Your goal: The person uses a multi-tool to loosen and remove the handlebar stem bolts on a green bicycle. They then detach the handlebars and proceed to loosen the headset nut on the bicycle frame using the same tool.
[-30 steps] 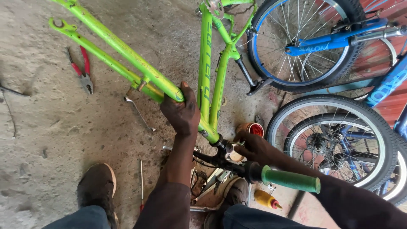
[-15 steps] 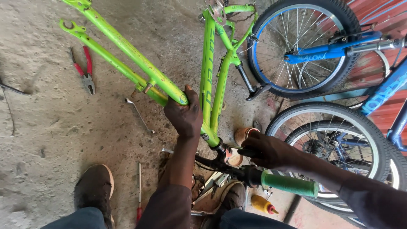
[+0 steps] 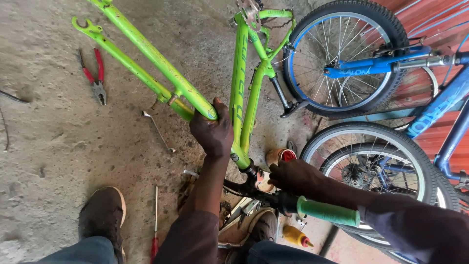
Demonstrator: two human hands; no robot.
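The left hand (image 3: 212,132) has its fingers clenched around a tube of the upturned green bicycle frame (image 3: 146,54) above the concrete floor (image 3: 49,146). The right hand (image 3: 293,177) grasps the black handlebar (image 3: 266,196), beside its green grip (image 3: 328,212).

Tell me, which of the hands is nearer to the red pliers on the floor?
Left. The left hand grips the green frame, right of the pliers; the right hand is farther right, at the handlebar.

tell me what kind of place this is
Probably a bicycle repair spot: a bright green bicycle frame lies upended on rough concrete floor, red-handled pliers and a silver spanner lie loose, and blue bicycles stand nearby.
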